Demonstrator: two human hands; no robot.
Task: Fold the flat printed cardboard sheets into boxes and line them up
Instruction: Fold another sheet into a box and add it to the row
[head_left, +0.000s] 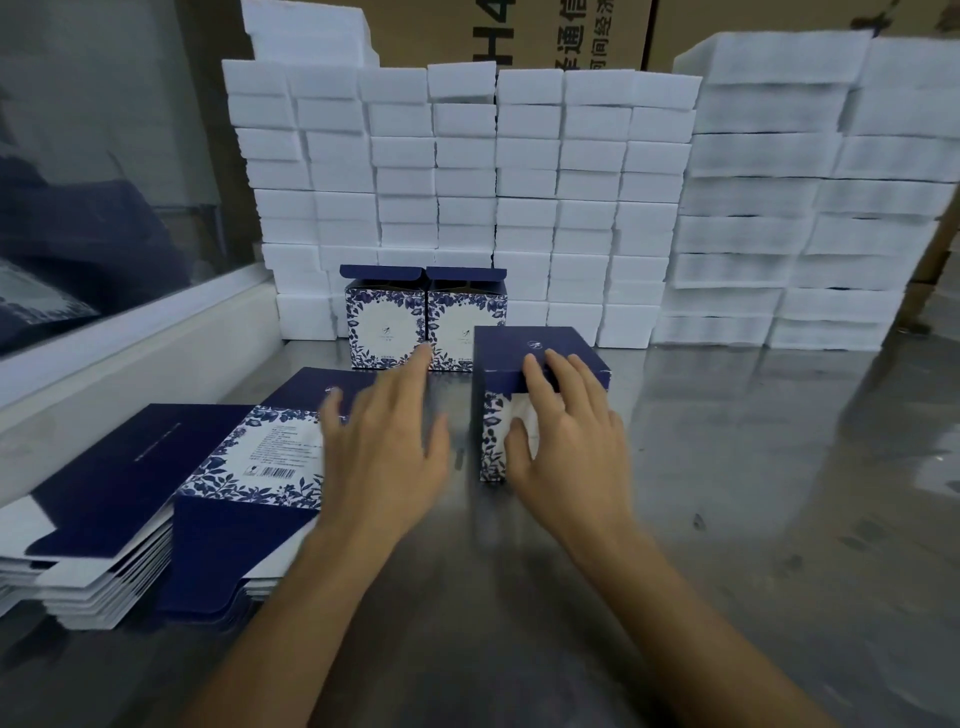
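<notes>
A folded navy box with a blue floral side (524, 348) stands on the steel table. My right hand (566, 436) grips it, fingers over the top front edge and thumb against the near face. My left hand (387, 431) hovers open and blurred just left of it, fingers spread, holding nothing. Two folded boxes (387, 325) (460, 317) stand side by side behind, their top flaps up. A stack of flat printed sheets (156, 493) lies at the left, below my left hand's edge.
Tall stacks of white foam blocks (467, 182) wall off the back of the steel table (727, 493). Brown cartons rise behind them. A white ledge and glass pane (104, 208) run along the left.
</notes>
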